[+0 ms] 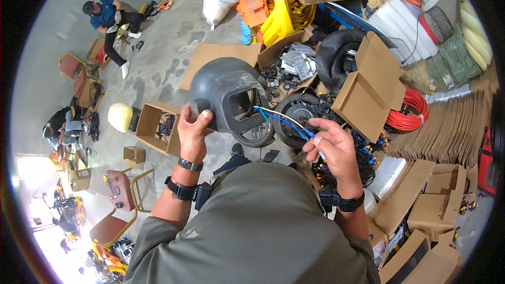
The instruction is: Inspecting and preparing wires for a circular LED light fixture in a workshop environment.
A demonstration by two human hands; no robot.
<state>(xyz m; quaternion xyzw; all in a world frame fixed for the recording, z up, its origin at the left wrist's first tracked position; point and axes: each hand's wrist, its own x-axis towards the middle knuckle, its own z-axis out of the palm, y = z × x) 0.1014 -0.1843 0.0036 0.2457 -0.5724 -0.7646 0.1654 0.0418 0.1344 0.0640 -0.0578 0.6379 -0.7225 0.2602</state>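
Observation:
A dark grey, rounded, helmet-like shell (213, 87) with a rectangular opening is held up in front of me. My left hand (193, 131) grips its lower left side, the thumb pressed on the outside and the other fingers partly hidden. Out of the opening come thin white, blue and green wires (284, 118), stretching to the right. My right hand (334, 144) pinches the ends of the white and blue wires between thumb and fingers. A small white and blue piece shows at the wire ends, partly covered by the fingers. The shell's inside is mostly dark.
Behind the shell stand a wheel (297, 115), a tyre (336, 60) and an open carton of parts (294, 66). A raised carton flap (371, 84) and red cable coil (407, 110) are at right. Left are a small carton (158, 129), a chair (113, 226) and a seated person (113, 23).

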